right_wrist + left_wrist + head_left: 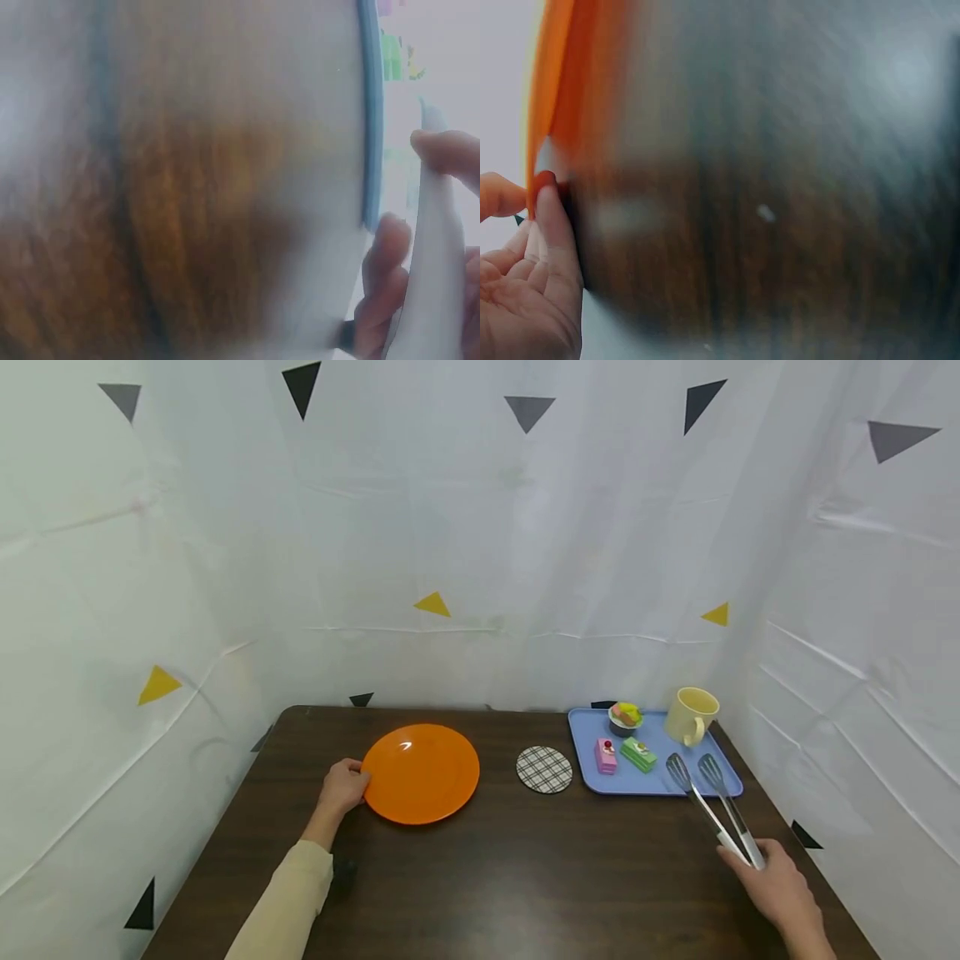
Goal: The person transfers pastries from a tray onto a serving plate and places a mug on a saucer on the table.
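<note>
My left hand [345, 787] pinches the near-left rim of an orange plate [422, 774], thumb on one side and fingers on the other, as the left wrist view also shows. At the right, my right hand [776, 881] grips the handles of metal tongs [716, 810] with light grips. The tongs' two slotted heads stand apart over the front right part of a blue tray [611, 785]. On the tray are a pink toy cake slice [606, 756], a green toy cake slice [638, 755], a small dark cup with a colourful top [625, 717] and a yellow mug [691, 716].
A round checked coaster [544, 769] lies between the plate and the tray on the dark wooden table [525, 877]. White curtains [480, 527] with triangles close off the back and both sides. A small black object [344, 872] sits beside the left sleeve.
</note>
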`<state>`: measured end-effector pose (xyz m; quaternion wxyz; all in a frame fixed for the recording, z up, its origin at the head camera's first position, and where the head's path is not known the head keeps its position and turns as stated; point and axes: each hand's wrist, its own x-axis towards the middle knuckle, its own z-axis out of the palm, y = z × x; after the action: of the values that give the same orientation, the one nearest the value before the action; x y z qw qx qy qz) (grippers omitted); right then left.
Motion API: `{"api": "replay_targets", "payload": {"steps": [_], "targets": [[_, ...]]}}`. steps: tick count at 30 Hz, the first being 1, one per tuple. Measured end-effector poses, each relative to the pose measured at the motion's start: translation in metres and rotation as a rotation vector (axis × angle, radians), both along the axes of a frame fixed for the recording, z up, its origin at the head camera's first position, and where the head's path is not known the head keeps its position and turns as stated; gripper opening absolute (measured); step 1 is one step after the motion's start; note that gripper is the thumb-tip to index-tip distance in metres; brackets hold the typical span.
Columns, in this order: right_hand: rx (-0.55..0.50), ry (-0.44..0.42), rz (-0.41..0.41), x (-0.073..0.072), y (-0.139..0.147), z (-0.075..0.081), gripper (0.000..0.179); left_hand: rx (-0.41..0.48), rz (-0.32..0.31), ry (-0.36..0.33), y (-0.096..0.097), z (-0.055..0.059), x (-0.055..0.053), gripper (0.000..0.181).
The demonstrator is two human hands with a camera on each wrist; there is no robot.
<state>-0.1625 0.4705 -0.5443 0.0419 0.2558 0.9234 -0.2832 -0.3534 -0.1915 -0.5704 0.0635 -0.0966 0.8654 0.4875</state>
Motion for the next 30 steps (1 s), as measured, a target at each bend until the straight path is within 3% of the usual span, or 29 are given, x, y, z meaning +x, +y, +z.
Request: {"api": "replay_targets", "payload": {"steps": [7, 11, 19, 30], "targets": [[-0.109, 0.061, 0.049, -0.006, -0.016, 0.005, 0.092, 0.014, -0.017, 0.003, -0.005, -0.007, -0.003, 0.043], [-0.152, 0.078, 0.056, -0.011, -0.028, 0.008, 0.094, 0.008, -0.028, 0.012, -0.006, -0.01, -0.003, 0.042], [-0.164, 0.074, 0.125, -0.022, -0.048, 0.014, 0.1, -0.013, -0.047, 0.022, -0.004, -0.004, 0.0, 0.043], [-0.152, 0.018, 0.146, -0.03, -0.069, 0.016, 0.102, -0.046, -0.031, 0.012, -0.002, -0.004, 0.005, 0.043]]}}
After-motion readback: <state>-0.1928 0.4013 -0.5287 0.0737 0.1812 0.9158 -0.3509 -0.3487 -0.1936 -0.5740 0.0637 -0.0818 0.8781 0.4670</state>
